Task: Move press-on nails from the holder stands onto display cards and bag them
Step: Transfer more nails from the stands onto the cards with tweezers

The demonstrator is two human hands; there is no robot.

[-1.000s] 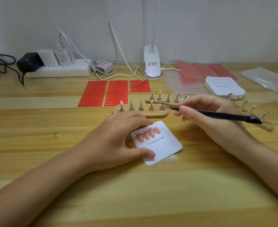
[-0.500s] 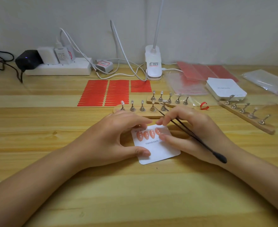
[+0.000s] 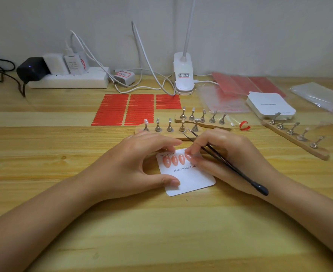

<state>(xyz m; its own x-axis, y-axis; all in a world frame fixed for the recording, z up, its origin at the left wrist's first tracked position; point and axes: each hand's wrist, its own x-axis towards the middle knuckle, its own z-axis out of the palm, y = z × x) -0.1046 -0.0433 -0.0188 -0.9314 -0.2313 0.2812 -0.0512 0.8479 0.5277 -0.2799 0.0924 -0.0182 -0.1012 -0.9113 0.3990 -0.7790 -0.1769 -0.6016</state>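
Wooden desk (image 3: 181, 232) | left hand (image 3: 134, 165) pins display card (image 3: 189, 179) steady | right hand (image 3: 226, 160), gripping tweezers (image 3: 230, 165), presses nail (image 3: 189, 157) to stick

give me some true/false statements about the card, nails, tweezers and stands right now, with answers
1. The card carries pink nails. True.
2. The left hand holds the tweezers. False: the right hand holds them.
3. The left hand rests on the card. True.
4. One holder stand is on the table. False: three are.
5. The card stack sits left of the red strips. False: it is to their right.
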